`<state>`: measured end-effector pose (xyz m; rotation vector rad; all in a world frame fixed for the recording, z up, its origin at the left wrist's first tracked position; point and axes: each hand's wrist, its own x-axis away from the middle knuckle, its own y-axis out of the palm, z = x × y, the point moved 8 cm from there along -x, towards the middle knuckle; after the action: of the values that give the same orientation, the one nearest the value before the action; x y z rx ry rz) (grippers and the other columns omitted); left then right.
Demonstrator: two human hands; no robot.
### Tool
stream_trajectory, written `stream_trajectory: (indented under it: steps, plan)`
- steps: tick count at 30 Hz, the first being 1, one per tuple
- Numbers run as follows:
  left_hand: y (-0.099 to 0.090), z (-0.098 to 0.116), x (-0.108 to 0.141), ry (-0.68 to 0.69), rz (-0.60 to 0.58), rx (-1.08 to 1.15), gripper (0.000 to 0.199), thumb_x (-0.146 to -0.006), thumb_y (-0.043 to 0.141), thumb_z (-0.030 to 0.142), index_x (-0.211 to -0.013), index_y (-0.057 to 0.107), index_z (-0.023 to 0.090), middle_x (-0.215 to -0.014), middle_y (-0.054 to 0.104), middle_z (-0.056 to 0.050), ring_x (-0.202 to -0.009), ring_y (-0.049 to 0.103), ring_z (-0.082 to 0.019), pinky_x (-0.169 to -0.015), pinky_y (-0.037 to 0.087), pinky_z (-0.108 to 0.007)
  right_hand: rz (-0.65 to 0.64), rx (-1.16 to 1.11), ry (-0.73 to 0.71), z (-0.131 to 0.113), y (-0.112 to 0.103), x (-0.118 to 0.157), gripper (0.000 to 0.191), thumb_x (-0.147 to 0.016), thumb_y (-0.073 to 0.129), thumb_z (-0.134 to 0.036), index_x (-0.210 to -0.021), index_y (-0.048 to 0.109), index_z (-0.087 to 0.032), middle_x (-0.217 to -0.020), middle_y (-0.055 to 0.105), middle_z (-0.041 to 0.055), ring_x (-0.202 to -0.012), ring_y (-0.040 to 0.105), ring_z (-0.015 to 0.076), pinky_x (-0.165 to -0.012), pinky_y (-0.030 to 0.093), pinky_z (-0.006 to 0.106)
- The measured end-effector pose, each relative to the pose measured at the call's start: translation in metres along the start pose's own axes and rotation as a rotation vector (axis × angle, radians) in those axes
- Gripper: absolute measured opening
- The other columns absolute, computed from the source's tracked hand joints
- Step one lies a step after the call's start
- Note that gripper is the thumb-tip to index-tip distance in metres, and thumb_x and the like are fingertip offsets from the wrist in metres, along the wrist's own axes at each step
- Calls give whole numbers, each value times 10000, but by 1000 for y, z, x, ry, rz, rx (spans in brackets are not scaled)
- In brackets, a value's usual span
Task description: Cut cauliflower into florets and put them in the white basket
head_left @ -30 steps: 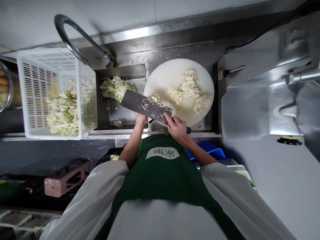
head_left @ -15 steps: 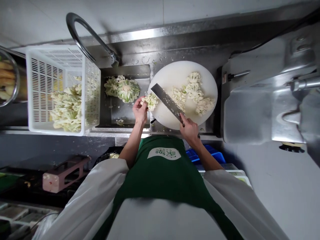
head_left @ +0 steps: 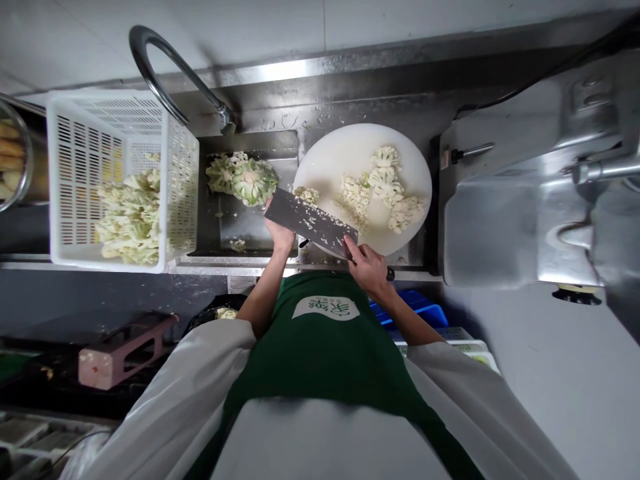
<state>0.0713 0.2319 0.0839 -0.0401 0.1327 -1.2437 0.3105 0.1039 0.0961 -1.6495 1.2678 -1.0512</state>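
Note:
My right hand (head_left: pixel 369 268) is closed on the handle of a cleaver (head_left: pixel 313 225). Bits of cauliflower cling to its broad blade, which lies flat-side up across the left edge of the round white cutting board (head_left: pixel 330 150). Behind the blade, my left hand (head_left: pixel 280 230) holds a cauliflower piece (head_left: pixel 307 195) at the board's left rim; the blade hides most of its fingers and part of the piece. Cut cauliflower florets (head_left: pixel 385 180) rest on the right half of the board. Larger cauliflower pieces (head_left: pixel 250 181) lie in the sink (head_left: pixel 235 227) to the left.
A white perforated basket (head_left: pixel 180 193) with cauliflower stands left of the sink. Over the sink's back corner curves a faucet (head_left: pixel 165 47). A metal machine (head_left: pixel 493 227) borders the board on the right. Blue trays (head_left: pixel 415 308) sit below the counter edge.
The cleaver has swung left and tilted flatter, now passing over the left hand's fingers and the held cauliflower piece. My right hand moved slightly left and down.

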Motion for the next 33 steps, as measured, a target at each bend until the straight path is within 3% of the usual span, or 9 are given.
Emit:
stream_trajectory:
  steps: [4, 8, 12, 16, 19, 21, 25, 29, 33]
  plan:
    - [-3, 15, 6, 133, 52, -111, 400, -783, 809, 447, -1025, 636, 180, -974, 682, -44, -942, 671, -195, -888, 565, -327, -27, 14, 70, 18, 4, 3, 528, -938, 545, -215, -1461, 613, -231, -914, 710, 72, -794, 632, 186, -679, 394, 270]
    - [0, 17, 8, 160, -25, -155, 382, -821, 785, 475, -1045, 633, 206, -1028, 661, -47, -965, 659, -190, -811, 550, -293, -65, 48, 192, 44, 6, 15, 521, -936, 526, -230, -1448, 619, -208, -901, 719, 87, -768, 632, 197, -685, 397, 279]
    - [5, 21, 10, 272, -120, -160, 326, -872, 742, 496, -1039, 671, 226, -1083, 625, -69, -1050, 634, -217, -783, 548, -302, -54, -4, 283, 60, 1, 20, 524, -935, 468, -233, -1429, 628, -169, -951, 751, 116, -813, 660, 227, -735, 433, 300]
    - [28, 5, 13, 296, -326, -167, 341, -874, 733, 537, -1025, 720, 232, -1101, 612, -85, -1060, 639, -226, -793, 565, -331, -17, -207, 249, 60, -9, 9, 477, -986, 402, -281, -1373, 657, -169, -1034, 773, 116, -895, 688, 230, -796, 450, 294]
    - [53, -14, 20, 317, -530, -239, 331, -900, 701, 535, -982, 747, 217, -1057, 664, -94, -1062, 645, -240, -951, 548, -422, -58, -264, 265, 63, -11, -5, 432, -1025, 384, -369, -1180, 730, -164, -905, 769, 111, -830, 690, 237, -749, 427, 287]
    - [60, -23, 23, 336, -578, -303, 300, -917, 686, 503, -963, 755, 215, -1033, 695, -93, -1077, 632, -253, -1018, 513, -467, -81, -248, 285, 66, -11, -12, 429, -1035, 385, -404, -1052, 737, -160, -831, 752, 113, -778, 679, 241, -721, 403, 291]
    - [64, -25, 25, 337, -596, -319, 196, -934, 674, 411, -990, 761, 245, -1089, 684, -81, -1081, 615, -239, -1001, 517, -441, -72, -243, 255, 56, -14, -31, 419, -1054, 377, -405, -1003, 707, -152, -845, 747, 128, -776, 674, 241, -722, 389, 293]
    - [71, -20, 28, 302, -619, -296, 135, -919, 678, 357, -975, 760, 266, -1085, 601, -64, -1038, 604, -205, -950, 538, -369, -68, -229, 253, 34, -13, -56, 406, -1074, 342, -350, -1105, 682, -129, -946, 762, 154, -813, 687, 244, -732, 413, 292]
    - [75, -21, 25, 253, -605, -298, 95, -906, 675, 301, -953, 748, 262, -1025, 586, -50, -983, 608, -192, -928, 537, -353, -153, -178, 261, 18, -6, -72, 391, -1084, 339, -332, -1205, 646, -122, -993, 766, 159, -862, 707, 253, -771, 454, 301]
